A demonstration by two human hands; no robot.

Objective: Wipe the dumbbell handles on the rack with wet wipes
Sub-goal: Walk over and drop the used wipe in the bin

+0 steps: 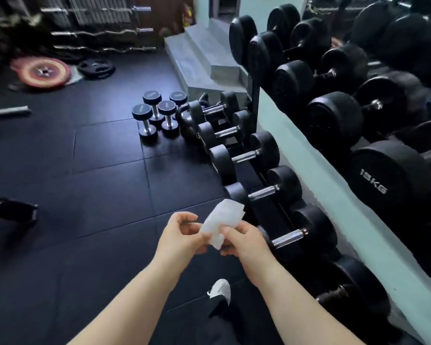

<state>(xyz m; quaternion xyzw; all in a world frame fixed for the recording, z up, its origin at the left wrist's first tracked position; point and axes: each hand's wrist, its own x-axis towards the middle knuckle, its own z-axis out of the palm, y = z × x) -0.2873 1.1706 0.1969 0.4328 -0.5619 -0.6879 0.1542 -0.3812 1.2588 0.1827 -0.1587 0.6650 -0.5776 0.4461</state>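
Note:
A white wet wipe is held up between both hands in front of the rack. My left hand pinches its left edge and my right hand grips its lower right part. Just right of my hands lies a black dumbbell with a chrome handle on the lower tier of the rack. More chrome handles run along that tier toward the back. The upper tier carries large black dumbbells, one marked 15KG.
Several small dumbbells stand upright on the black rubber floor left of the rack. Weight plates lie at the far left, grey steps rise behind. My shoe is below my hands.

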